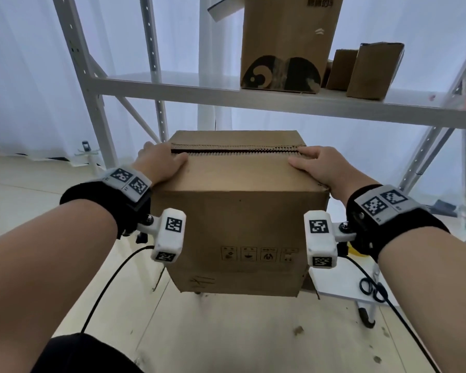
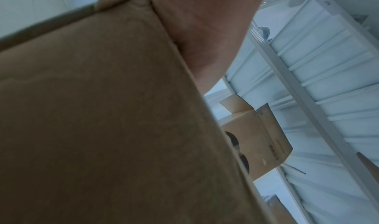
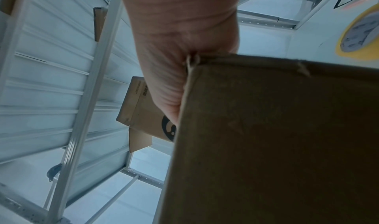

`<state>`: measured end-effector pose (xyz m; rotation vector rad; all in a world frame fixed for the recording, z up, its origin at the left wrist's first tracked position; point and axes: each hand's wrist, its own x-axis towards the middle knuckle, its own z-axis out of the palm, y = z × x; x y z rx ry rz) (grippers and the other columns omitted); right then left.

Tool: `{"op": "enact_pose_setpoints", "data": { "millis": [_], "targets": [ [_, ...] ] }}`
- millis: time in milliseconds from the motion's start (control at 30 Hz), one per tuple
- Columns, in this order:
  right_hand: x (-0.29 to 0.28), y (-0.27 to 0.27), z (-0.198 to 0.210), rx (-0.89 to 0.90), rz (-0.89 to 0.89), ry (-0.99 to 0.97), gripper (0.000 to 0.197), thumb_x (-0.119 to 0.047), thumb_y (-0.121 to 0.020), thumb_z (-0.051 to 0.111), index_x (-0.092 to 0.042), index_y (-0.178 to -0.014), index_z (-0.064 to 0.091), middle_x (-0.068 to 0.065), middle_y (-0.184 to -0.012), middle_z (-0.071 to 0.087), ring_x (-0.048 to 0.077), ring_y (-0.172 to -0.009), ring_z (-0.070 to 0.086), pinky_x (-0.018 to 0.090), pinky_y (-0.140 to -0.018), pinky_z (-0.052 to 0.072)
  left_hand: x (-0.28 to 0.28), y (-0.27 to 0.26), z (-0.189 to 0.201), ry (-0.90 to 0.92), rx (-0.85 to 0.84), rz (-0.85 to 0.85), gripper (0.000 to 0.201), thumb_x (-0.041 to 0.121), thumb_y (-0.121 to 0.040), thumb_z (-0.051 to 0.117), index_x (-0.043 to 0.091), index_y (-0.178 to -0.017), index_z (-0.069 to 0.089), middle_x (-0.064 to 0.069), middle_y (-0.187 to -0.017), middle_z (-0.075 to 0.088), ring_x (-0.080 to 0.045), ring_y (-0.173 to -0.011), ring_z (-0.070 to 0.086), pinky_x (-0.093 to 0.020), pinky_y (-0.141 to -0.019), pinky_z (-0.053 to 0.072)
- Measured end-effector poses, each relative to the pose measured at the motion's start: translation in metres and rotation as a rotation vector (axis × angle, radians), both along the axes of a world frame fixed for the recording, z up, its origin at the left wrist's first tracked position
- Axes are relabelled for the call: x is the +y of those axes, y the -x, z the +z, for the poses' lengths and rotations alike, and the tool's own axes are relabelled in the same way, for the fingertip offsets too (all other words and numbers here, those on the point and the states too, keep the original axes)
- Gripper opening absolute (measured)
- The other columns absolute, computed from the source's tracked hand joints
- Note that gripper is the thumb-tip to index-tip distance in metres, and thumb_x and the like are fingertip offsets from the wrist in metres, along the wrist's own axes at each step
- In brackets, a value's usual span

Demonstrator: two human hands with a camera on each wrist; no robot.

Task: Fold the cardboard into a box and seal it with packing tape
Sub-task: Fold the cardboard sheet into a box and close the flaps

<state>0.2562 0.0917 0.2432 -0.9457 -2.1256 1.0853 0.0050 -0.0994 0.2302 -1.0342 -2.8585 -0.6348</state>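
The box [image 1: 240,211] is standing upright in front of the person, on a low white counter [image 1: 342,288] that is showing only at the box's lower right. Its two top flaps are folded down, and the seam [image 1: 234,151] between them is running left to right, with a narrow dark gap showing along it.

The left hand [image 1: 160,162] is lying flat on the near flap at the left end of the seam, fingers straight and pressing, some of them going over the left edge. The right hand [image 1: 318,164] is pressing the same flap at the right end, also with straight fingers. Neither hand is gripping anything.

So the long axis of the seam is lying across the person, from one hand to the other, and the tape will probably have to go along this line. The tape roll [image 3: 361,34] is showing only in the right wrist view, yellow and blurred, beyond the box on the right side, so I am judging the right hand nearer to it. The scissors [image 1: 373,288] are also lying on the counter at the right.

The box is hiding its own bottom and most of the counter. I cannot tell if the bottom is already taped. In both wrist views the box wall is covering the fingers.
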Motion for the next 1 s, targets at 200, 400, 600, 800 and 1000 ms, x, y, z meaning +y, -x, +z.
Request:
{"op": "enact_pose_setpoints", "data": {
  "millis": [200,400,600,800,1000],
  "targets": [
    [0.006,0.015,-0.002,0.038,0.02,-0.001,0.06,-0.029,-0.085,0.07,-0.011,-0.138,0.049,0.005,-0.135,0.051,0.017,-0.113,0.054,0.026,-0.091,0.046,-0.006,0.018,0.002,-0.169,-0.06,-0.01,0.053,0.051,-0.088,0.053,0.017,-0.128,0.056,-0.021,-0.126,0.053,-0.036,-0.117,0.049,-0.043,-0.102,0.04],
    [0.007,0.021,-0.022,0.068,0.019,-0.015,0.054,-0.026,-0.087,0.068,-0.016,-0.136,0.051,0.004,-0.135,0.05,0.018,-0.113,0.054,0.033,-0.095,0.047,-0.005,0.006,-0.013,-0.036,-0.067,0.057,0.067,0.061,-0.089,0.044,0.025,-0.143,0.032,-0.022,-0.135,0.031,-0.042,-0.125,0.037,-0.047,-0.105,0.033],
    [0.017,0.044,-0.05,0.102,0.062,0.004,0.053,-0.024,-0.087,0.068,-0.017,-0.137,0.05,0.002,-0.134,0.051,0.015,-0.113,0.053,0.036,-0.1,0.046,0.003,0.025,-0.043,-0.04,-0.115,0.075,0.066,0.058,-0.09,0.045,0.02,-0.143,0.034,-0.025,-0.136,0.033,-0.04,-0.129,0.033,-0.041,-0.108,0.028],
    [0.04,0.072,-0.077,-0.134,0.079,-0.08,0.052,-0.032,-0.091,0.062,-0.016,-0.139,0.048,0.005,-0.141,0.048,0.021,-0.126,0.046,0.035,-0.108,0.035,0.014,0.045,-0.08,0.018,-0.153,0.096,0.066,0.056,-0.091,0.044,0.017,-0.143,0.036,-0.029,-0.139,0.03,-0.041,-0.132,0.027,-0.042,-0.112,0.025],
    [0.066,0.085,-0.098,-0.38,0.008,-0.242,0.055,-0.04,-0.095,0.051,-0.01,-0.137,0.036,0.014,-0.133,0.051,0.03,-0.121,0.048,0.034,-0.097,0.035,0.047,0.05,-0.085,0.172,-0.146,0.08,0.068,0.06,-0.092,0.037,0.022,-0.147,0.025,-0.03,-0.149,0.016,-0.046,-0.137,0.016,-0.048,-0.111,0.021]
  ]
}}
